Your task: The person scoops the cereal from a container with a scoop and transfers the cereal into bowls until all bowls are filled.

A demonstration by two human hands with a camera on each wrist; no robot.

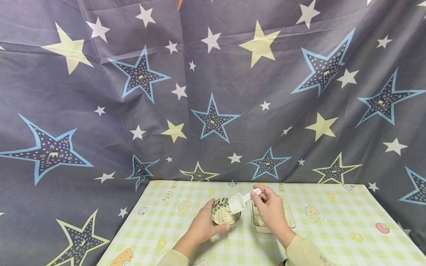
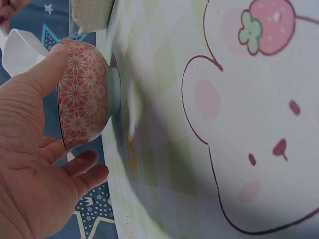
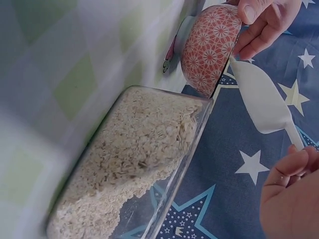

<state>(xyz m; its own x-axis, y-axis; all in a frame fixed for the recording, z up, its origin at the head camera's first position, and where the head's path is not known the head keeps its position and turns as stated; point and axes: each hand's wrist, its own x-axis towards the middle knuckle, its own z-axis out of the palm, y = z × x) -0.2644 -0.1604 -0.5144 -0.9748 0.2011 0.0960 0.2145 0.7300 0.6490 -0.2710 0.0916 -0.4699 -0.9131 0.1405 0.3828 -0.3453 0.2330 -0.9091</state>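
Note:
My left hand (image 1: 203, 223) holds a small round bowl (image 2: 84, 92), its thumb at the rim and its fingers on the opposite side. Pale oat flakes (image 1: 223, 216) lie inside; the bowl's outside has a red-and-white flower pattern. With its thumb and fingers my right hand (image 1: 270, 210) pinches the handle of a white plastic scoop (image 1: 236, 204). The scoop is tilted over the bowl's right rim; whether flakes remain in it cannot be seen. Partly behind the right hand and forearm stands a clear rectangular container (image 1: 263, 229) of oat flakes (image 3: 134, 134).
A green-and-white checked tablecloth (image 1: 332, 236) with cartoon prints covers the table. Behind its far edge hangs a dark star-patterned curtain (image 1: 226, 81). The container stands just right of the bowl.

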